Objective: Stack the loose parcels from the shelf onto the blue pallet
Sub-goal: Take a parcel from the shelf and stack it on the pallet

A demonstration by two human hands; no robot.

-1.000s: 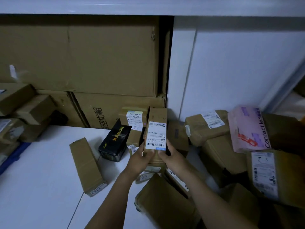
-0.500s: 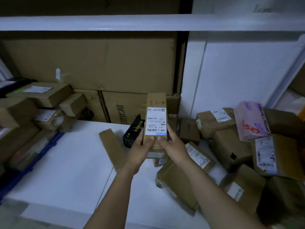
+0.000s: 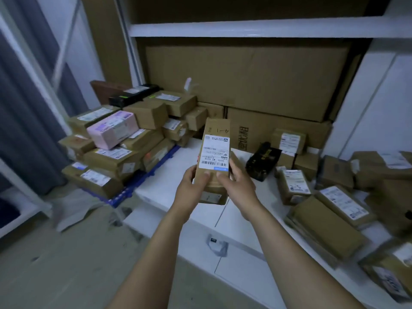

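Both hands hold a long brown parcel [image 3: 215,139] with a white barcode label, lifted above the white shelf [image 3: 169,179]. My left hand [image 3: 191,188] grips its lower left side and my right hand [image 3: 238,186] grips its lower right side, thumbs on the front face. To the left, the blue pallet [image 3: 138,181] carries a stack of brown parcels [image 3: 116,157] and a pink box [image 3: 112,129]. Several loose parcels [image 3: 330,208] and a black box [image 3: 263,160] lie on the shelf at the right.
Large flat cartons [image 3: 245,81] stand against the back of the shelf under an upper white board [image 3: 245,27]. A white frame and grey curtain [image 3: 26,97] stand at the left. Bare floor [image 3: 78,253] lies in front of the pallet.
The parcel has been lifted off the shelf and carried leftward in both hands. The view has swung left and back, bringing the pallet stack and floor into sight.
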